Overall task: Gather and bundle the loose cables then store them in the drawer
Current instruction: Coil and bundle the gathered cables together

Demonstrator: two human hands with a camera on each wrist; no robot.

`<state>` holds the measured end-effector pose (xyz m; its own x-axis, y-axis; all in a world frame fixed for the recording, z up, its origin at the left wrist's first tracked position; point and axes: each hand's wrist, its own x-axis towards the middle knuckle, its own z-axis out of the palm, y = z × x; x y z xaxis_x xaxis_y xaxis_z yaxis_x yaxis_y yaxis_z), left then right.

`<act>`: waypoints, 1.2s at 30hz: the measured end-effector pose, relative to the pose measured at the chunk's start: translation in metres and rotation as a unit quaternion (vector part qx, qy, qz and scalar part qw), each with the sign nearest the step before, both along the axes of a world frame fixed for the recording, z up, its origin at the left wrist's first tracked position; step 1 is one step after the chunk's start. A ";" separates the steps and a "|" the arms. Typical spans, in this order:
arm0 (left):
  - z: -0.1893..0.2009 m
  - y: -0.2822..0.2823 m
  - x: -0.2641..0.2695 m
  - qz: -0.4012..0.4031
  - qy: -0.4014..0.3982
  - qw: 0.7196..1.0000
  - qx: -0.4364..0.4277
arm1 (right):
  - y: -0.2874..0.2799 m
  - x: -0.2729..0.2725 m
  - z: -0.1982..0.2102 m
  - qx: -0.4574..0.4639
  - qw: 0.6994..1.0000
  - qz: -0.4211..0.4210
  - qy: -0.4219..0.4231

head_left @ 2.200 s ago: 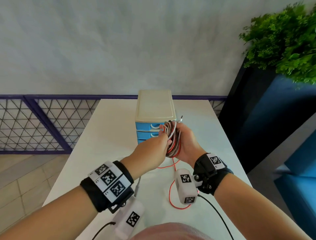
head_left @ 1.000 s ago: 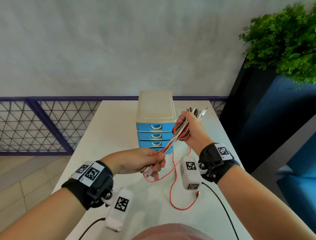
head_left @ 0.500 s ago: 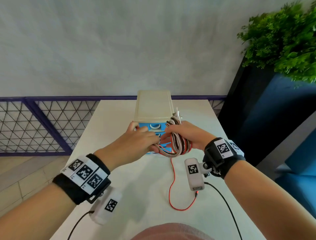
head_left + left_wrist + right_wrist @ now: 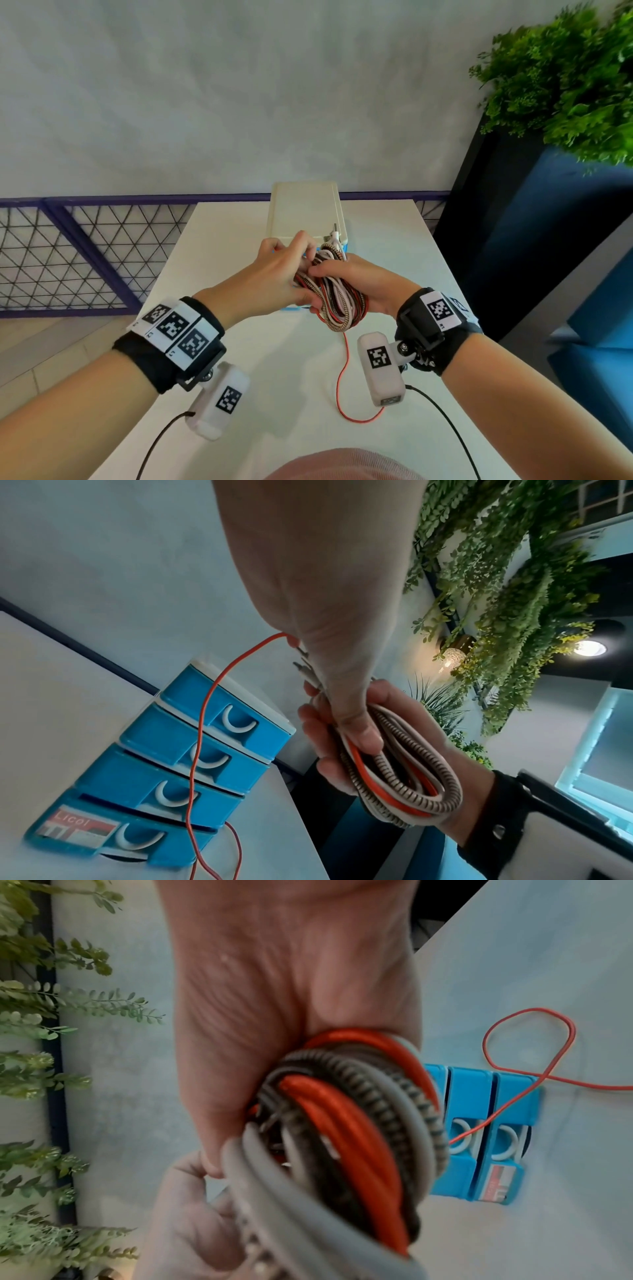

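both hands meet above the white bench [image 4: 239, 240], just in front of the small drawer unit [image 4: 305, 209]. right hand [image 4: 363, 287] has its fingers curled round a coiled bundle of cables [image 4: 337, 301], thumb laid across the top; the bundle mixes white, orange-red and braided beige-and-dark strands, and a few plug ends stick up past the fingers toward the unit. left hand [image 4: 274, 274] is pressed against the bundle from the left, thumb on the coils in the left wrist view, fingers curled at the top of the bundle; a thin red cable [image 4: 202, 723] runs out from under those fingers, so it seems pinched there, though the exact grip is hidden. that loose red cable hangs down in front of the drawer fronts and trails onto the bench, ending in a curl near the person [image 4: 356, 416]. drawer unit is blue with a cream top and white curved handles; four drawers show in the left wrist view, the lowest with a red label and standing slightly ajar [image 4: 113, 837]. a green plant [image 4: 565, 78] on a dark blue stand sits to the right of the bench; a purple mesh rail [image 4: 85, 253] runs behind it.
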<state>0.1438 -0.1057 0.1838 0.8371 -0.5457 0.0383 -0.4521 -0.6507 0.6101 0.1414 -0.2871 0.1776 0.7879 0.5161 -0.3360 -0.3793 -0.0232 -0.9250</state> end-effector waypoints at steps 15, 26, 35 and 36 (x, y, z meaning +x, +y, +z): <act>0.012 -0.001 -0.005 -0.001 0.014 0.998 0.067 | 0.008 -0.011 -0.005 -0.020 0.994 0.111 -0.001; -0.009 0.056 0.014 0.080 0.360 0.911 -0.184 | -0.028 0.000 -0.012 0.024 0.997 -0.066 0.035; -0.001 0.016 0.003 0.123 0.407 0.844 -0.328 | -0.012 0.009 -0.020 -0.050 0.975 -0.198 -0.086; 0.001 0.010 0.002 0.128 0.407 0.841 -0.333 | -0.010 0.010 -0.020 -0.045 0.973 -0.206 -0.091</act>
<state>0.1456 -0.0956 0.1848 0.8204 -0.4281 -0.3789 0.3948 -0.0551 0.9171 0.1510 -0.2969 0.1575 0.9723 0.1183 -0.2014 -0.2044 0.0131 -0.9788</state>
